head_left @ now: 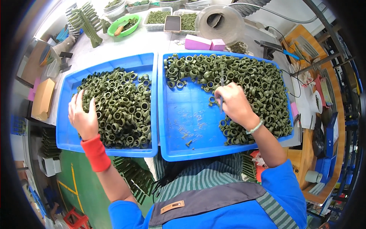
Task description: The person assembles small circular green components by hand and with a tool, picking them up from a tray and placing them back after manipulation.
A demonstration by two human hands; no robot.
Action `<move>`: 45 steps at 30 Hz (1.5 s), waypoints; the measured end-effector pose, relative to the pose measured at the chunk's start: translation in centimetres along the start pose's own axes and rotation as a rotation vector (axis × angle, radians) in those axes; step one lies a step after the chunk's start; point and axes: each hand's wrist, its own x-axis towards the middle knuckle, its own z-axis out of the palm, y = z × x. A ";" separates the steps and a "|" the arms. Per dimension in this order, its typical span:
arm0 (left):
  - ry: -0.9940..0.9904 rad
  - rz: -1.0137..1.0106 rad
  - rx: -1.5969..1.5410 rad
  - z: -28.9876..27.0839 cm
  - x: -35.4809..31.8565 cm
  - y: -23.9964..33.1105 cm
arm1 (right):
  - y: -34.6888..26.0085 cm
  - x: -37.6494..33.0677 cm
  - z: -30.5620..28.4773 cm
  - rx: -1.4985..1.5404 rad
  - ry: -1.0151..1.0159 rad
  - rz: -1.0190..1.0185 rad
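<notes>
While sorting olive-green plastic ring parts [244, 76] across two blue plastic trays [183, 149]:
Left hand [83, 116] spread open on left heap [120, 108]; right hand [234, 105] pinching thin metal pick [222, 91]; probably next, lifting one ring cleanly.

Single view only, worn on the head, facing steeply down and slightly forward over the table [126, 42]. Very close: own torso fills the near edge, forearms rising from it toward the left hand [84, 116] and right hand [236, 105]. Centred on two blue trays, left tray [65, 141] and right tray [183, 152], side by side. Fisheye bending straight tray edges toward the rim, dark ring round the frame. Far edge reaching small tubs; left edge down to green floor [82, 191]; right edge over a cluttered wooden bench [301, 160].
</notes>
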 end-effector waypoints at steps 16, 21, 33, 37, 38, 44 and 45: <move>-0.907 -0.305 -1.461 -0.3 -10.0 17.7 | -0.6 0.4 2.7 0.149 -0.183 -0.009; -0.990 -0.502 -1.595 -0.4 -10.4 18.4 | -6.6 0.8 -0.5 0.426 -0.059 -0.152; -0.969 -0.748 -1.884 -1.1 -10.4 17.5 | -8.1 -0.4 -1.5 0.989 -0.057 0.277; -0.807 -0.527 -1.827 -1.0 -10.7 17.7 | -7.7 -0.3 -0.7 0.791 0.184 0.032; -0.695 -0.364 -1.764 -1.0 -10.7 17.8 | -7.6 -0.1 -0.6 0.765 0.196 0.051; -0.596 -0.323 -1.681 -1.6 -10.6 17.7 | -4.3 0.9 -0.3 0.501 0.086 0.177; -0.595 -0.324 -1.682 -1.6 -10.6 17.6 | -3.3 1.2 0.1 0.329 0.049 0.194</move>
